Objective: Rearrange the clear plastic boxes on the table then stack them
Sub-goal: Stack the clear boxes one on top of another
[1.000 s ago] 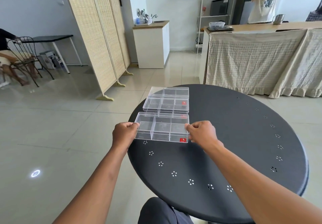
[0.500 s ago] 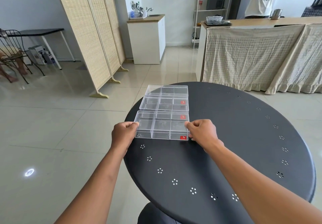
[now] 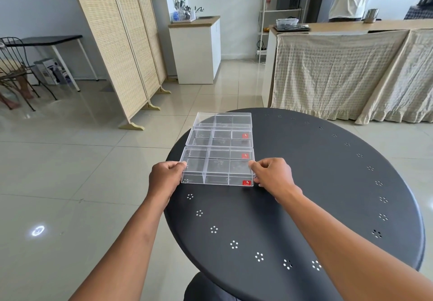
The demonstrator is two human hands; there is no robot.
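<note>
A clear plastic box (image 3: pixel 216 172) with inner dividers and a red sticker at its front right corner lies on the round dark table (image 3: pixel 304 195), near the left edge. My left hand (image 3: pixel 165 177) grips its left end and my right hand (image 3: pixel 273 175) grips its right end. Directly behind it, touching or nearly so, more clear boxes (image 3: pixel 221 134) of the same kind run in a line toward the table's far edge. Two of them show red stickers. I cannot tell whether any of those are stacked.
The table top has rings of small holes, and its left rim runs just beside the boxes. Beyond it are a tiled floor, a folding wicker screen (image 3: pixel 121 43), a white cabinet (image 3: pixel 196 50) and a cloth-draped counter (image 3: pixel 351 73) with a person standing behind it.
Both hands keep the same grip on the near box, which stays in about the same spot. My head has shifted a little, so the room looks slightly displaced.
</note>
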